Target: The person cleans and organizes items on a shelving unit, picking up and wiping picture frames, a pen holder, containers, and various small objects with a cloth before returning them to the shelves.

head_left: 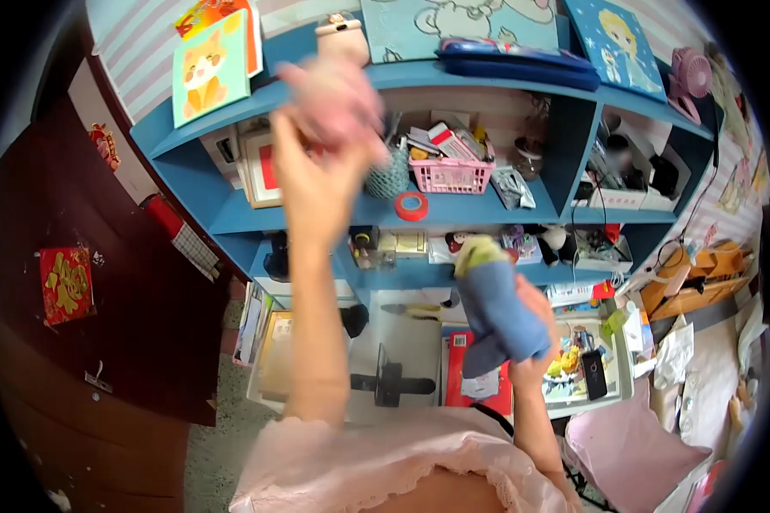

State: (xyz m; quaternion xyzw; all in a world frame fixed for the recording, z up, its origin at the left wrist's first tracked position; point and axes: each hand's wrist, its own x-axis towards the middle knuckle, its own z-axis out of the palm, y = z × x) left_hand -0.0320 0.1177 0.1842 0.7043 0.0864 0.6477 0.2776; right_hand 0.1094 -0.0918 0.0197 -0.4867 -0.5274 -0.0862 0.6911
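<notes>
Raised before the top of the blue shelf unit point(308, 96), my left hand point(321, 171) is closed on a pink object point(332, 101), blurred by motion; it looks like a soft toy. My right hand point(534, 329) is lower and to the right, over the desk drawer area, wrapped round a blue cloth point(496, 303). A yellow-green piece point(481, 253) shows at the cloth's upper end. Behind the pink object a light pink case point(342, 41) stands on the top shelf. The two hands are well apart.
A pink basket point(453, 177), red tape roll point(411, 206) and green knitted holder point(389, 178) sit on the middle shelf. Below are a red book point(475, 376) and a black phone point(594, 374). A dark red door point(103, 256) is at left, a pink chair point(628, 440) at lower right.
</notes>
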